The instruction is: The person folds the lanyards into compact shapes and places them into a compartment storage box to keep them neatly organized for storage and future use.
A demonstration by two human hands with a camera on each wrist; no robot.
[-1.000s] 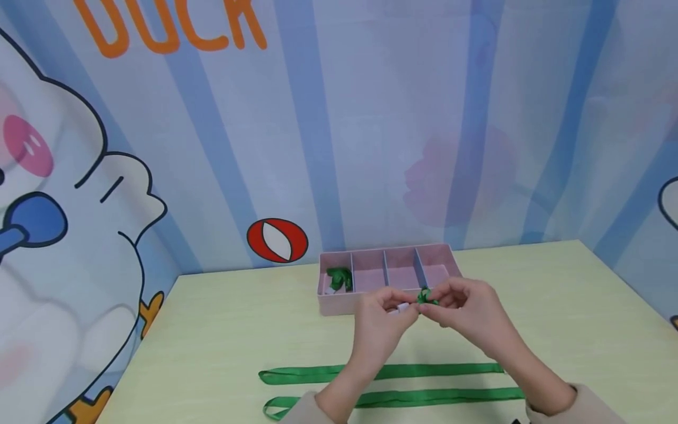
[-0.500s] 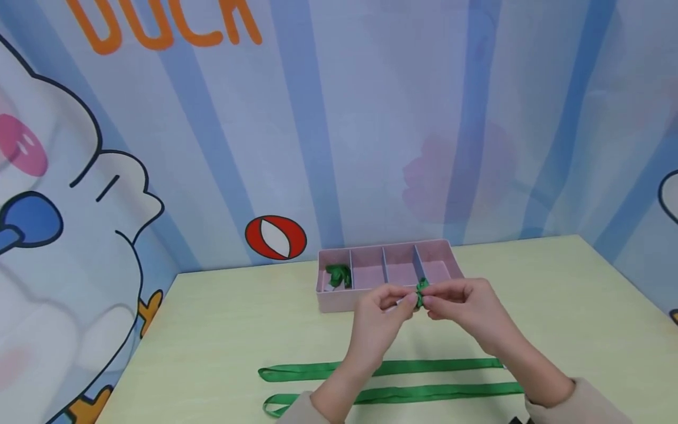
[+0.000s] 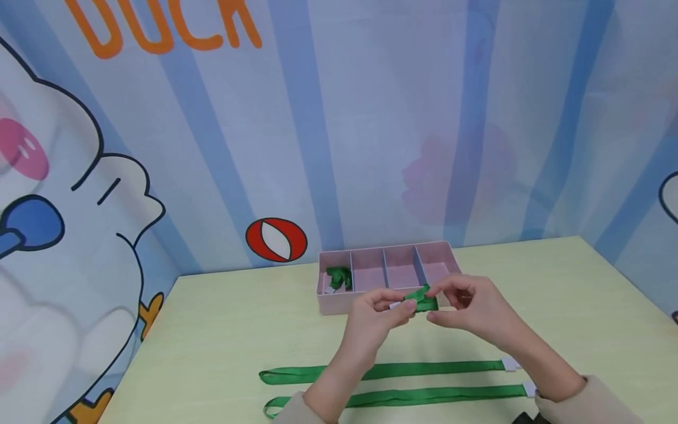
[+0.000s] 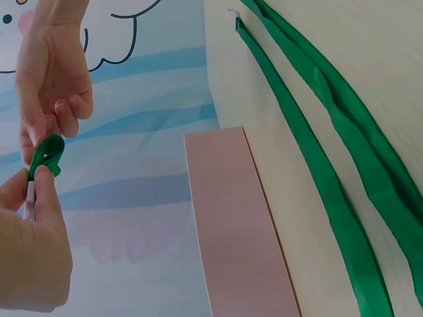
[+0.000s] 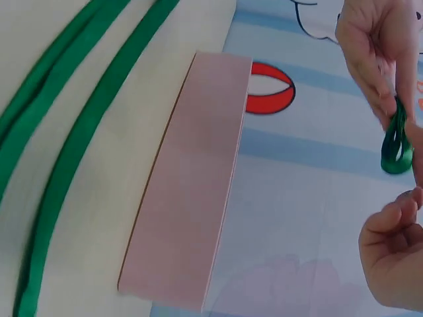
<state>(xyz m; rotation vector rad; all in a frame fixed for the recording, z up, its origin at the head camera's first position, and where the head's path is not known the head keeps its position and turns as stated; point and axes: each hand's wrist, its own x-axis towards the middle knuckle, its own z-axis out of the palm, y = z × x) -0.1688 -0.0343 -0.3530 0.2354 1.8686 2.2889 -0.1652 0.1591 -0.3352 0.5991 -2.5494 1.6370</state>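
A green lanyard point(image 3: 422, 300), folded into a short looped bundle, is held up in front of the pink box. My left hand point(image 3: 372, 324) pinches it at its white end piece between thumb and fingers. At the bundle's right side, my right hand point(image 3: 478, 309) has thumb and index finger spread apart, with the index fingertip at the upper edge of the folds. In the left wrist view the loops of the lanyard point(image 4: 47, 155) stand up from the left thumb. Two more green lanyards, one farther point(image 3: 424, 370) and one nearer point(image 3: 434, 396), lie stretched out side by side on the table below the hands.
Behind the hands stands a pink box point(image 3: 339, 303) with several compartments. Its leftmost compartment holds a bundled green lanyard point(image 3: 339, 278). A black object point(image 3: 529, 418) shows at the bottom edge. A printed cloth point(image 3: 371, 118) hangs behind the pale table point(image 3: 228, 318).
The right thumb and index finger have parted from their pinch on the lanyard. The bundle now shows wider and flatter, still in the left hand's pinch. The right hand has shifted slightly right.
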